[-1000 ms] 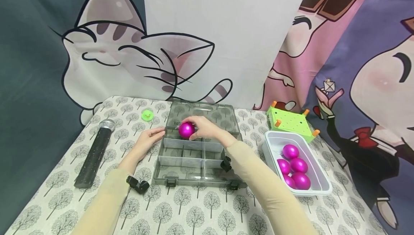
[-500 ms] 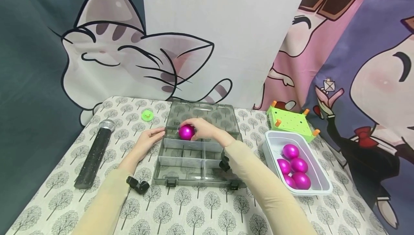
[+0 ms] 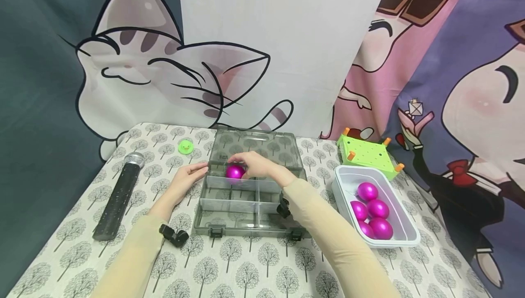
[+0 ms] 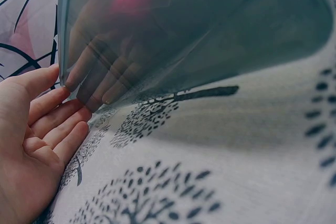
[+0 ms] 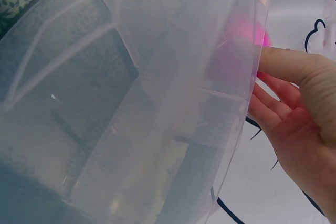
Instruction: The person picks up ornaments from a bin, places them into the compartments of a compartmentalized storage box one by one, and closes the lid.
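Head view and both wrist views. A glossy magenta ball (image 3: 235, 172) lies in the rear row of an open, smoky-grey plastic compartment case (image 3: 258, 233), toward its left side. Being round, it has no long axis. It sits directly left of the right hand (image 3: 260, 166), the nearer hand, whose fingers and thumb pinch it. The ball's lower part shows through the rearmost of two long translucent dividers (image 3: 219, 182); whether it touches the case floor cannot be told. The left hand (image 3: 186, 180), apart from the ball, rests its extended fingertips against the outside of the case's left wall.

Counts: six magenta balls, one pinched and five loose balls (image 3: 378, 208) in one white rectangular plastic tub (image 3: 348, 179); one case with two dark front latches (image 3: 215, 231); one black microphone with silver head (image 3: 116, 197); one green duck-faced toy (image 3: 186, 147); one lime-green block (image 3: 366, 154) with four orange pegs (image 3: 351, 155).
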{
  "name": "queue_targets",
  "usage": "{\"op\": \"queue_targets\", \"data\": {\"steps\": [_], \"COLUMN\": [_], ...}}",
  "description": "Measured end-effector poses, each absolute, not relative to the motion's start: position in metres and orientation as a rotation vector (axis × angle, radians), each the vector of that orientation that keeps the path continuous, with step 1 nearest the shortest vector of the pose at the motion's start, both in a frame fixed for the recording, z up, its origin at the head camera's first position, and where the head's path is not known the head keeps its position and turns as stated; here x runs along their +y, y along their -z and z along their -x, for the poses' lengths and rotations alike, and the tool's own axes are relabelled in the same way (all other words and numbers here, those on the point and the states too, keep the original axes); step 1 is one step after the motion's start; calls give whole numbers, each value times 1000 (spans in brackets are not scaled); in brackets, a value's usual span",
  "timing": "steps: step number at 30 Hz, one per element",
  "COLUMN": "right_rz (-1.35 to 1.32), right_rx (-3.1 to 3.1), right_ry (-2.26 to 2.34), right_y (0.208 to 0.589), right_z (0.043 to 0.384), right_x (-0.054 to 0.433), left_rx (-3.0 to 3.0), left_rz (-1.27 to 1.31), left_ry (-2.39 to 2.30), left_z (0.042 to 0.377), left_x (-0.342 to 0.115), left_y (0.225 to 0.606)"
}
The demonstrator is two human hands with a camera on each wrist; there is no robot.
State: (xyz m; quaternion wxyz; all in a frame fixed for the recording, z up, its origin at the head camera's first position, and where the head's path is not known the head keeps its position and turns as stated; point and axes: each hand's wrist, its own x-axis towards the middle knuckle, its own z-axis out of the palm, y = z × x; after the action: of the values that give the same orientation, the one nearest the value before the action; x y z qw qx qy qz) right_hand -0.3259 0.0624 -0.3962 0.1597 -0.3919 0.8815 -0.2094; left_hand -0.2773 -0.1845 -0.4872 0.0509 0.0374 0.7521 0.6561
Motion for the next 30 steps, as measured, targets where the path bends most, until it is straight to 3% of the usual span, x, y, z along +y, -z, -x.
{"op": "queue_targets", "data": {"steps": [15, 30], "right_rz": [1182, 1464], "right_rx": [2625, 2784], "right_ry": [673, 1001], "right_y": [380, 339], "right_z": [320, 306], "right_x": [70, 108], "left_rx": [2268, 2309], "left_rz": [-102, -123], "left_ry": [-2008, -1980], "left_z": [277, 280], "left_x": [-185, -183], "left_y": [485, 487]}}
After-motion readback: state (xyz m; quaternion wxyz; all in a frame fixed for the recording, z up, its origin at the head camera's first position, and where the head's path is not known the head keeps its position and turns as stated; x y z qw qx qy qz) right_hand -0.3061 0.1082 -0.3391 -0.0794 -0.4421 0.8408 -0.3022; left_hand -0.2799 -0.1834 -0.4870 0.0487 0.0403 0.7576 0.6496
